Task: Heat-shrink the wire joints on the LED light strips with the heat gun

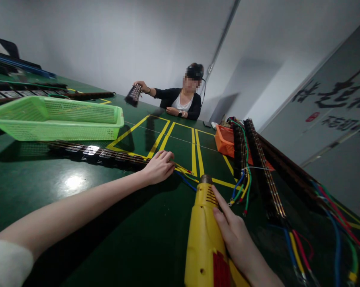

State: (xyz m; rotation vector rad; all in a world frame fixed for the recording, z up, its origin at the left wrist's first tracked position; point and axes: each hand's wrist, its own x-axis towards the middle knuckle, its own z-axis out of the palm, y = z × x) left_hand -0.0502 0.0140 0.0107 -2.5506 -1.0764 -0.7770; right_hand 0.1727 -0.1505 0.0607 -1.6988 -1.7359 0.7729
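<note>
My right hand (235, 235) is wrapped around a yellow heat gun (198, 223), its metal nozzle pointing away from me toward the wires. My left hand (159, 166) is closed over the right end of a long dark strip (99, 154) with copper-coloured bars along it. Past my left fingers, yellow and blue wires (187, 181) with metal lugs stick out to the right, just short of the nozzle. The left fingertips are partly hidden.
A green plastic basket (84, 131) stands behind the strip. Further wired strips (266, 179) lie at the right, beside an orange basket (224, 139). Yellow tape (194, 151) marks the green table (132, 247). Across it, a person (180, 99) holds a dark strip piece (134, 95).
</note>
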